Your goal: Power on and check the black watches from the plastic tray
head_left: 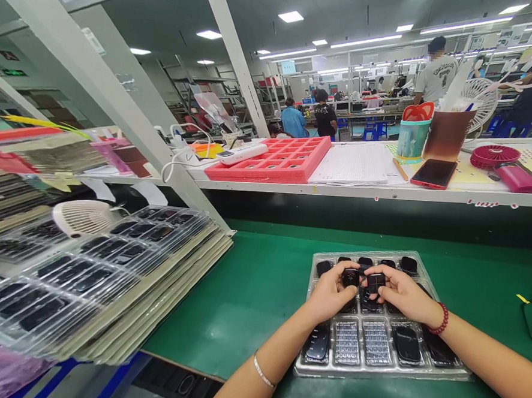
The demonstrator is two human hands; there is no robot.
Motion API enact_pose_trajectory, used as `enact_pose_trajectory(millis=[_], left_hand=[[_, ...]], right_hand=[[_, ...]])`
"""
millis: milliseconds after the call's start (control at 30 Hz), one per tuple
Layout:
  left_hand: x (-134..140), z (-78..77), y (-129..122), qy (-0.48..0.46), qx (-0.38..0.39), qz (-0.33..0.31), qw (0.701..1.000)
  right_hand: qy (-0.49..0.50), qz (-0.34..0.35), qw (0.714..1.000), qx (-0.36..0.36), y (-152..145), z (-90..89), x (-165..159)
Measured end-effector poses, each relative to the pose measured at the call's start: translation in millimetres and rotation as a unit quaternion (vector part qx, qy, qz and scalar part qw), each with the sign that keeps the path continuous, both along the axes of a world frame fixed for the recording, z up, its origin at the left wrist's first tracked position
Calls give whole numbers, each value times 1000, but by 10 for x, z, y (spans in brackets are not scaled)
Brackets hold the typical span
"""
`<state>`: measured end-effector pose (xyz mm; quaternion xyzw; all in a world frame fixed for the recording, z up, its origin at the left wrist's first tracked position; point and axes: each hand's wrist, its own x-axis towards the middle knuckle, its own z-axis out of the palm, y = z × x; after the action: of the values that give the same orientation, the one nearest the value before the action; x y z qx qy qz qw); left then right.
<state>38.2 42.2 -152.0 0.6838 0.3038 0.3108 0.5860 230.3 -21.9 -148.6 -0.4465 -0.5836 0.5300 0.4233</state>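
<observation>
A clear plastic compartment tray (375,372) lies on the green work surface, with small black rounded devices in many of its pockets. Over its middle, my left hand (332,290) pinches a black rounded device (350,278) with faint pale print on its face. Close beside it, my right hand (400,291) grips a second black rounded device (375,282) marked by thin crossing lines. The two devices are nearly side by side. In the front row, a black device (407,344) sits in one pocket, and two pockets show a bare ribbed bottom.
To the left stands a stack of trays (151,300) with black parts, a white fan (84,217) on top. The shelf above holds a red foam tray (290,158), papers (353,163), a phone (434,172) and a pink handheld fan (517,176). A cable (527,317) lies right. Several people work beyond.
</observation>
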Motion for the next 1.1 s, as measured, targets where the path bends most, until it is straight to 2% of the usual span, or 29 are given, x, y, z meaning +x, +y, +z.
enact_pose_trajectory(millis=[267,467,733,900,1100], left_hand=[[3,22,-4,6,0,0,1000],[7,57,-19,0,1,-8,1000],[8,1,12,-20,-20,6,1000],[-6,-33,12,7,6,-4,1000],[-19,-17,9,32,54,17,998]], right_hand=[[11,0,1000,14,-14,22,-26],[-5,-12,1000,-3,-3,-7,-7],[20,24,999,18,-20,2,-14],[17,16,1000,10,-15,6,-3],[9,18,1000,16,-20,24,-19]])
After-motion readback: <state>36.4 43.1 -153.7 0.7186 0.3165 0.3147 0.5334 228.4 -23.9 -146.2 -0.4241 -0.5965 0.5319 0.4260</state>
